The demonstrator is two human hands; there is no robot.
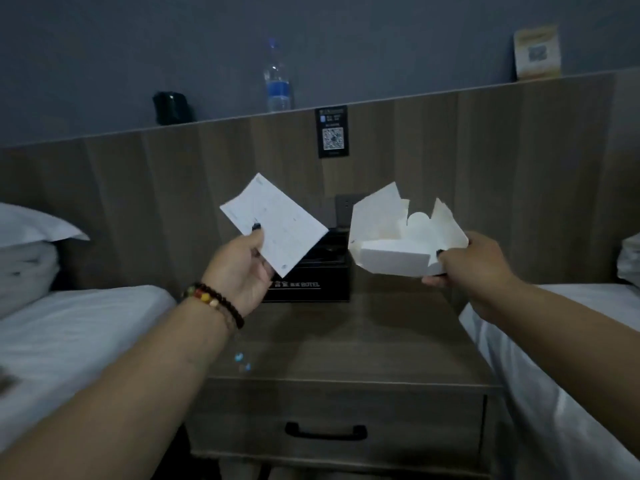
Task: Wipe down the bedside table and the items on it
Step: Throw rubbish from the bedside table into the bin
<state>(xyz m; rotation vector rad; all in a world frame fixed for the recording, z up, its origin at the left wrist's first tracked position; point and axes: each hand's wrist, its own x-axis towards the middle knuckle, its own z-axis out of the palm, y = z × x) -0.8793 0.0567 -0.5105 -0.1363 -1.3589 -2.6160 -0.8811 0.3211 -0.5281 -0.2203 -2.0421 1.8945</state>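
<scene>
The wooden bedside table [346, 344] stands between two beds, with a black box [311, 282] marked HOTEL at its back. My left hand [242, 268], with a bead bracelet on the wrist, pinches a white printed paper slip [277, 223] above the table's left side. My right hand [467, 261] grips the right end of an open white paper food box [398, 244] with its flaps up, held above the table's right side. Both items hang in the air, apart from each other.
A white bed [69, 337] with a pillow lies on the left, another bed [571, 358] on the right. The table has a drawer with a black handle [325, 432]. On the headboard ledge stand a water bottle [277, 81], a dark cup [171, 107] and a card [536, 51]. A QR sign [332, 133] hangs below.
</scene>
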